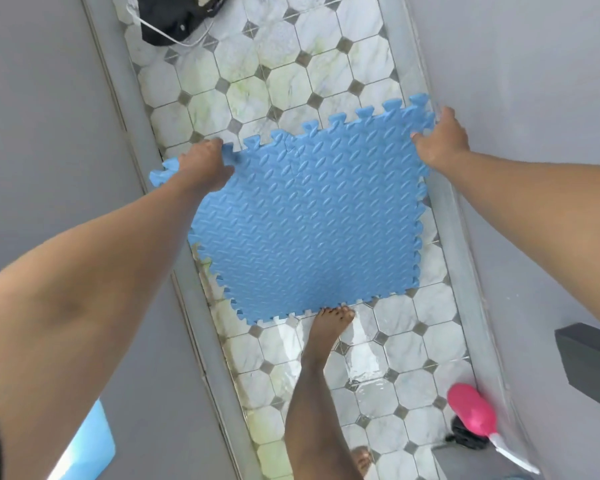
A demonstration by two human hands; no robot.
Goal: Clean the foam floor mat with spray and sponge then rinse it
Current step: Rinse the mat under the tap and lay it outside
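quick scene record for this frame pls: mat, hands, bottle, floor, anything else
mat: blue foam mat, textured, interlocking edges, held over the tiled floor
left: left hand grips the mat's far left corner
right: right hand grips its far right corner
foot: bare foot, toes at the mat's near edge
floor: wet patches by the foot
bottle: pink spray bottle by the right wall, untouched
other: black bag at the far end

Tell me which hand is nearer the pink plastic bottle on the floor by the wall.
Right. The right hand grips the blue foam mat at its far corner by the wall the pink plastic bottle lies beside; the left hand grips the opposite far corner.
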